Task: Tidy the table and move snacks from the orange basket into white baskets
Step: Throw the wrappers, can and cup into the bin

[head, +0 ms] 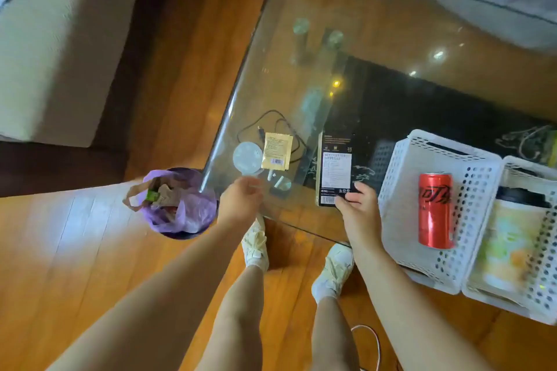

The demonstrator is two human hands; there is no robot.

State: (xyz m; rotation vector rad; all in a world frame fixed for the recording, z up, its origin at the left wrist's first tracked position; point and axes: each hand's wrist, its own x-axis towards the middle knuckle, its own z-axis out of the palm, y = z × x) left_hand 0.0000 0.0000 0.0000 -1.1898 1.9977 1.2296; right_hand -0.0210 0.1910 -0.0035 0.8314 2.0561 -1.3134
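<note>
From my seat at the feed, the white baskets tell most of the story. The nearer white basket (pixel 434 214) sits at the right end of the glass surface (pixel 376 24) and already holds a red can (pixel 436 210) lying on its side. Touching it on the right, the second white basket (pixel 512 295) carries a dark-lidded cup (pixel 523 197) and a pale green-and-orange packet (pixel 506 250). I see no orange basket anywhere in this view, so I cannot tell how many snacks remain in it.

My right hand (pixel 358 205) pinches the near end of a black box (pixel 335 169), thumb on top, just beside the nearer basket; I judge this the next item bound for a basket. My left hand (pixel 241 202) hovers over the surface's near left corner with fingers curled; motion blur keeps me from saying whether it holds anything.

Loose items are left near that corner: a gold sachet (pixel 276 151), a round white disc (pixel 247 157) and a black cable (pixel 271 123). Off the corner, on the floor, stands a bin with a purple liner (pixel 177 205) holding rubbish. The tidying looks partly done.
</note>
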